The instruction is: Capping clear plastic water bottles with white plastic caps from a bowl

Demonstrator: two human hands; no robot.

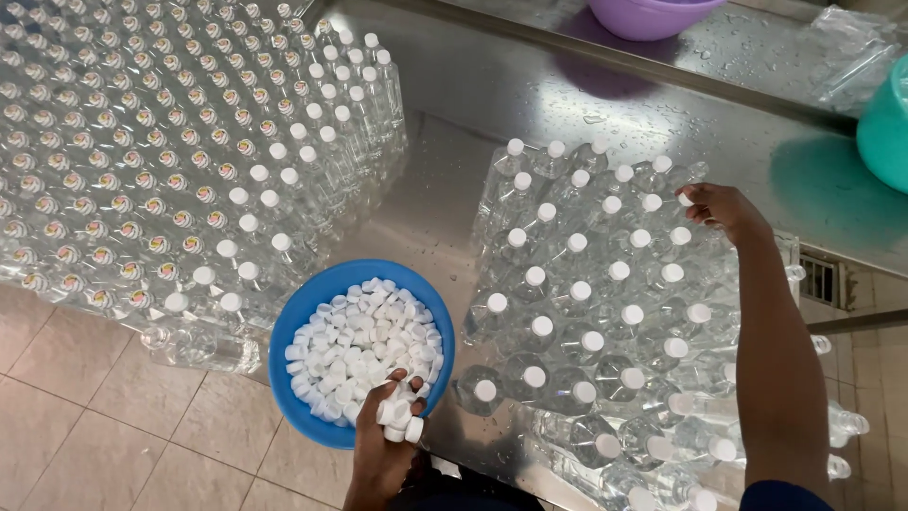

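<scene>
My left hand (388, 435) is closed around a few white bottle caps (400, 419) at the near rim of a blue bowl (301, 317) filled with several more white caps (364, 345). My right hand (721, 208) reaches to the far right of a cluster of clear capped bottles (586, 312) standing on a wet steel table (473, 104). Its fingers pinch a white cap (685, 200) on top of one bottle there.
A large block of clear bottles (142, 142), many uncapped, fills the table's left side. A purple bowl (651, 14) sits at the back. A teal tub (887, 128) stands at the right edge. Tiled floor (95, 426) lies below left.
</scene>
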